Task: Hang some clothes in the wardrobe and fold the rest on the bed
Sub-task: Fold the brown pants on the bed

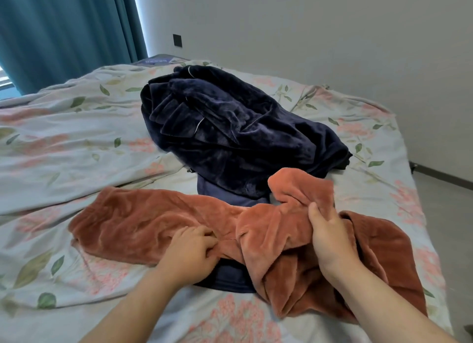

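Observation:
A rust-orange fleece garment [143,222] lies stretched across the near part of the bed [51,143], its right half bunched and twisted. My left hand [190,253] pinches a fold at its middle. My right hand [330,237] grips the bunched fabric further right, lifting a flap of it. A dark navy plush garment [230,132] sits in a heap behind, toward the middle of the bed. A flatter navy piece [225,276] shows under the orange garment.
The bed carries a pale floral cover, rumpled at the left. Teal curtains [64,30] hang at the back left by a window. A white wall with a dark switch plate [177,40] stands behind. Grey floor [445,209] runs along the bed's right edge.

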